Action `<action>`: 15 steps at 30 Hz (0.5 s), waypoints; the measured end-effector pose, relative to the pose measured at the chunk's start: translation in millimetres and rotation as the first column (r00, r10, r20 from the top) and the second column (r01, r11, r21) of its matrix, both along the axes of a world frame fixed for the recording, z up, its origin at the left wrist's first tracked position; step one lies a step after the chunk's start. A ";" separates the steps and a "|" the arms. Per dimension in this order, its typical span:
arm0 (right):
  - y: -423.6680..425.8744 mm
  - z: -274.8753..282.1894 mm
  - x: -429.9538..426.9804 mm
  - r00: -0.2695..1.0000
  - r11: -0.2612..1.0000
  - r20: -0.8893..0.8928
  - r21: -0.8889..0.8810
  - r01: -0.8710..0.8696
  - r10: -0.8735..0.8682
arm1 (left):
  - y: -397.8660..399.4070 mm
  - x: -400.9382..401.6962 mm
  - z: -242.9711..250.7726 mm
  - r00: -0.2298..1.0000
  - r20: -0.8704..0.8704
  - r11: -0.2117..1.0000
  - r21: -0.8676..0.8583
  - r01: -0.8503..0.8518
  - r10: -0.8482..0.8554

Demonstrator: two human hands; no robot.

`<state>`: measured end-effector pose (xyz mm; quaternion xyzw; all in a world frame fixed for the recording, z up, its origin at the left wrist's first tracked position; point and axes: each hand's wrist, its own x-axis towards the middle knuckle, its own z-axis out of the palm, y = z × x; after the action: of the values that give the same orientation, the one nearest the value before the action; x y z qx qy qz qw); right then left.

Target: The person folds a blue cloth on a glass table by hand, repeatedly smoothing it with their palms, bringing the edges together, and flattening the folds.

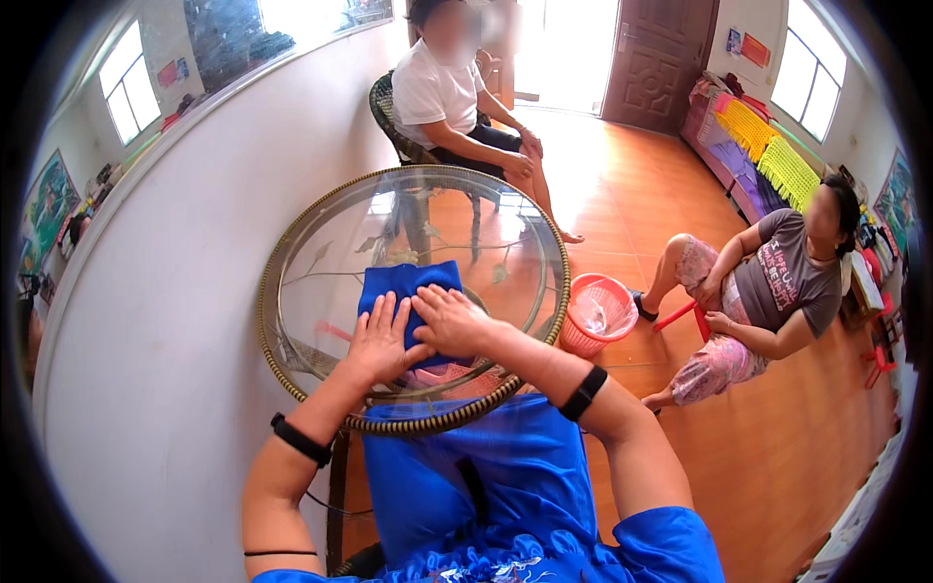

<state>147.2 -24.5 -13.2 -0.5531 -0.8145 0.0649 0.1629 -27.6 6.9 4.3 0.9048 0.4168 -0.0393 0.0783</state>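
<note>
A blue cloth (412, 280) lies flat on the round glass tabletop (335, 233), near the side closest to me. Both palms face down on it. My left hand (383, 339) rests on the cloth's left part with the fingers pointing away from me. Over its right part lies my right hand (450, 318), angled to the left, its fingers close to those of the left. Neither hand grips the cloth; both press or rest on top. Parts of the cloth are hidden under the hands.
A woven rim (561, 291) edges the glass table. Right of it stands a red plastic basket (583, 339) with a bag liner. One person (437, 95) sits in a wicker chair beyond the table; another person (787, 270) sits at right on a red stool (685, 312). A white wall (182, 291) borders the left.
</note>
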 end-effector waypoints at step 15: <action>-60.5 -10.6 -2.4 0.996 0.945 0.084 0.327 -0.007 -0.022 | -41.9 6.4 -4.0 0.981 -0.079 0.959 0.214 0.187 -0.174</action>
<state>144.8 -85.0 -23.7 -0.5240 -0.8181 -0.0956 0.2169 -21.2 -35.0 0.3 0.9406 0.3363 -0.0270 -0.0388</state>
